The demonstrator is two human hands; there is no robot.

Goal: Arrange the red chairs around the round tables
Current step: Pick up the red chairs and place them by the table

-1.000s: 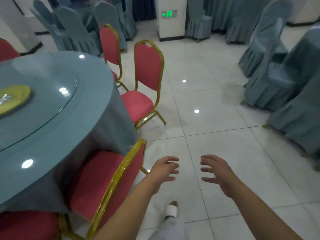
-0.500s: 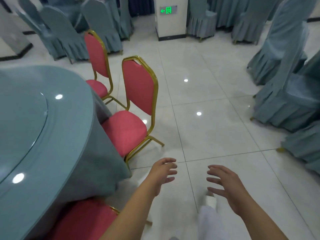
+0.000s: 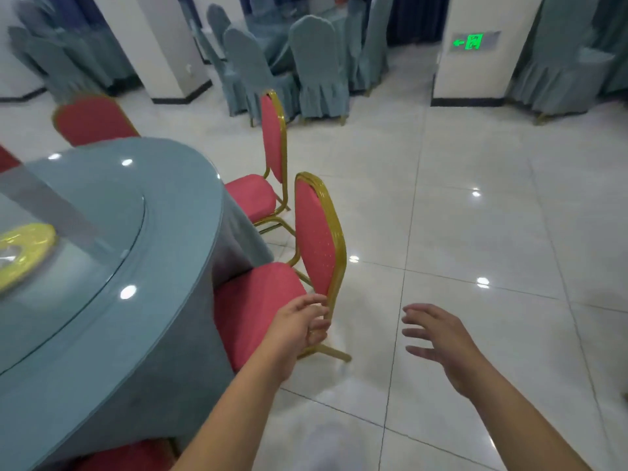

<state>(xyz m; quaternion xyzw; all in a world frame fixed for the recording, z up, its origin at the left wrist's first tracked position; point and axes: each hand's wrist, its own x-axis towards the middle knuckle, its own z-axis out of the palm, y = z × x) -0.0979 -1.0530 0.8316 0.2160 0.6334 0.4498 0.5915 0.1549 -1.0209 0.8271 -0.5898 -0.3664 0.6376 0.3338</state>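
A red padded chair with gold metal frame (image 3: 316, 239) is parked right beside the round grey-clothed table (image 3: 102, 266). Rigid, probably lightish; best grabbed by the backrest top. Both left hand (image 3: 299, 329) and right hand (image 3: 438, 338) are spread open, nothing held.

round table (image 3: 142, 334) cut off left, nearest red chair (image 3: 129, 457) mostly hidden
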